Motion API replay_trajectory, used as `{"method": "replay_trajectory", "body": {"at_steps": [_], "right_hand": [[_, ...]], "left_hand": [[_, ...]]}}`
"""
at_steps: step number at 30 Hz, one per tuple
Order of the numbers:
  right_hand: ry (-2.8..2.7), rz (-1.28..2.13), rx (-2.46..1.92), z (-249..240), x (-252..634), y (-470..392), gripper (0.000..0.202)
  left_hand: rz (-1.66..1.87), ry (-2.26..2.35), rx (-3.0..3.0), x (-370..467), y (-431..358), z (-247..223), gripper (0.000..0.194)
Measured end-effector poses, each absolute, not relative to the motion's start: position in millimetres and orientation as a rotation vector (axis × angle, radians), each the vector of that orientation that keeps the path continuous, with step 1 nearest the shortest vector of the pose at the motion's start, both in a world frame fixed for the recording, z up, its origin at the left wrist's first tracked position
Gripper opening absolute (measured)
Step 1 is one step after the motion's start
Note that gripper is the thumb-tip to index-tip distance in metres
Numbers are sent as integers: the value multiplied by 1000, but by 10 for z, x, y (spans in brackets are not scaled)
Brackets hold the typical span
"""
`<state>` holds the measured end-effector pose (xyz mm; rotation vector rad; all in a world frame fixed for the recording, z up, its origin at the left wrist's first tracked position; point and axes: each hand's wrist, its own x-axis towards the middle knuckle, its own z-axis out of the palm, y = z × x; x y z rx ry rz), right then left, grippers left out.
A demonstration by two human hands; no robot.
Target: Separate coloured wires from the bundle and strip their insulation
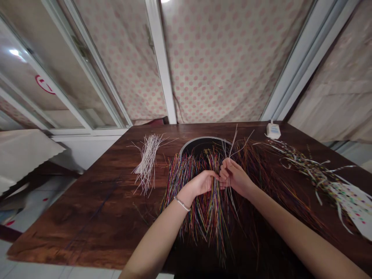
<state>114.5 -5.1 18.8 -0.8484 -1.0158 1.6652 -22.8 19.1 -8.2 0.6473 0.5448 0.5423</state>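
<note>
My right hand [236, 175] is closed on a few thin white strands [233, 140], which stick up above the fingers and hang out below. Touching it, my left hand [204, 182] pinches at the edge of a thick fringe of multicoloured strands [186, 193]; its fingertips are partly hidden, but some coloured strands pass through them. The fringe spreads in front of a dark round object with a pale rim [203, 140], mostly covered by strands. Right of my hands lies a loose bundle of darker reddish-brown strands [273, 186].
A pile of white strands [147, 162] lies on the wooden table [95, 209] at left. A small white box [273, 131] stands at the back right. Dotted ribbon-like strips [314, 166] and a colour-dotted white sheet [353, 205] lie at far right. Curtained glass panels stand behind.
</note>
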Motion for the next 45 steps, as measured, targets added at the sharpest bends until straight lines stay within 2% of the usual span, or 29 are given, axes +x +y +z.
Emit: {"method": "replay_trajectory", "body": {"at_steps": [7, 13, 17, 21, 23, 27, 30, 34, 38, 40, 45], "right_hand": [[-1045, 1426, -846, 512, 1307, 165, 29], [-1010, 1302, -826, 980, 1754, 257, 21], [-997, 1532, -1063, 819, 1867, 51, 32], [-921, 1665, -1169, 483, 1875, -180, 20], [-859, 1706, -1150, 403, 1855, -221, 12], [-831, 1709, -1057, 469, 1691, -172, 21], [-850, 1633, -987, 573, 1483, -103, 24], [-915, 1488, -935, 566, 1231, -14, 25], [-1069, 1367, -1019, 391, 1071, 58, 20], [-1118, 1303, -1120, 277, 1010, 78, 21], [-1202, 1189, -1285, 124, 905, 91, 21]], "left_hand": [[483, 506, 629, -260, 233, -201, 20], [698, 546, 734, -256, 145, -158, 12], [711, 555, 770, -270, 115, -126, 22], [773, 595, 796, -262, 99, -135, 24], [837, 625, 799, -246, 85, -128, 37], [938, 654, 817, -217, 47, -69, 87], [1032, 644, 871, -218, 38, -31, 98], [1025, 642, 927, -238, 81, -60, 83], [944, 670, 889, -243, 142, -113, 39], [949, 628, 839, -238, 157, -119, 26], [982, 674, 848, -231, 159, -129, 34]]}}
